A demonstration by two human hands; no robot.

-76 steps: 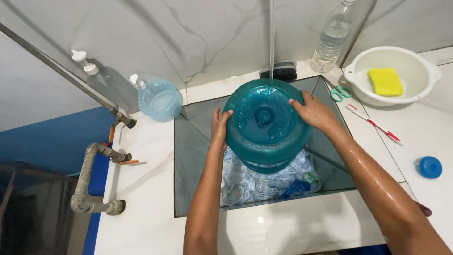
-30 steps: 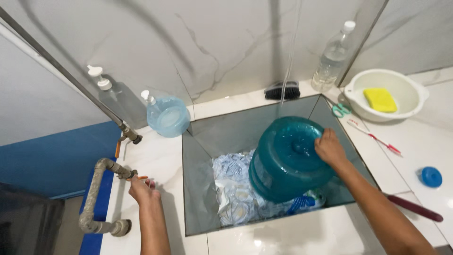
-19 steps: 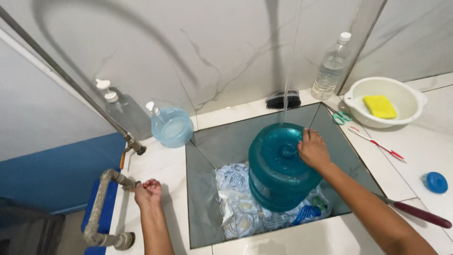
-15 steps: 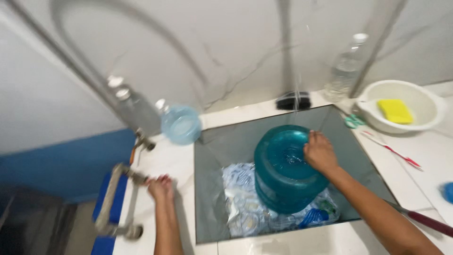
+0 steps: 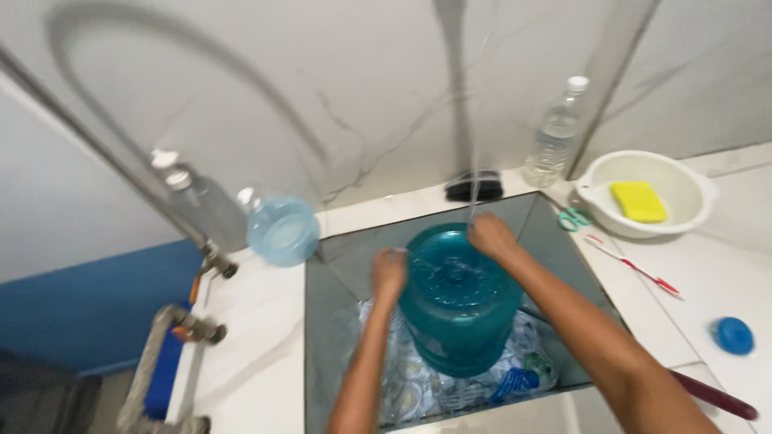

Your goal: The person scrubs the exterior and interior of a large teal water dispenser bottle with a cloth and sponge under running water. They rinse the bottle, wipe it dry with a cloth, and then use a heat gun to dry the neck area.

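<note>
A large teal translucent plastic water jug (image 5: 458, 301) stood upside down in the square grey sink (image 5: 330, 281), its base facing up under a thin stream of water (image 5: 474, 181). The left hand (image 5: 388, 273) pressed against the jug's left upper edge and the right hand (image 5: 492, 237) rested on its far rim; both grips lay curled on the jug. Right of the sink on the white desk (image 5: 257, 354) sat a cream plastic bowl (image 5: 683, 189) holding a yellow sponge (image 5: 638, 200). A clear plastic bottle (image 5: 555, 137) stood behind the sink.
</note>
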